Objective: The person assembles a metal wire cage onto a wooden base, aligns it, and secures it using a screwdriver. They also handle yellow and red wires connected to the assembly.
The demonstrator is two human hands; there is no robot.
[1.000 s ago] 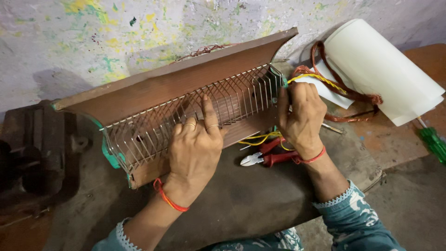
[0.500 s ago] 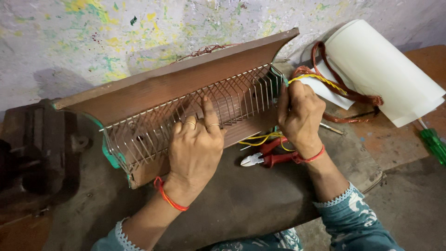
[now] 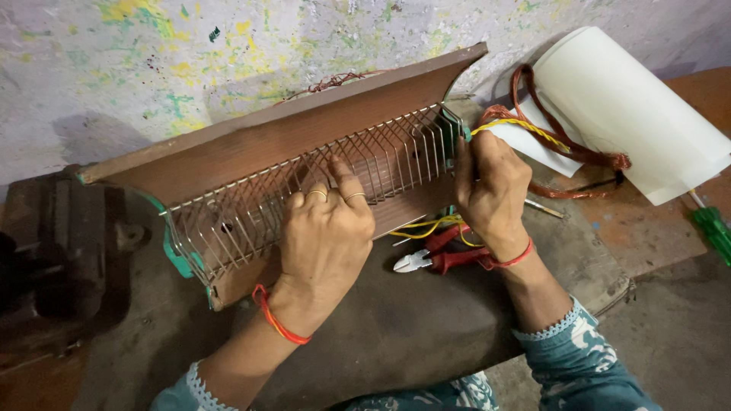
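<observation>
Nothing has shifted since a moment ago.
Your left hand (image 3: 326,232) presses spread fingers on the wire grille (image 3: 320,183); your right hand (image 3: 491,186) grips the grille's end, near red cutters (image 3: 442,259).

I see open tabletop (image 3: 396,327) in front of the heater (image 3: 304,152), between my two forearms. The wall (image 3: 228,46) closes off the far side just behind the heater. A vise (image 3: 53,251) blocks the left end. On the right, pliers (image 3: 442,259), wires (image 3: 563,152) and a white sheet (image 3: 632,114) crowd the way; a screwdriver (image 3: 712,228) lies at the right edge.
</observation>
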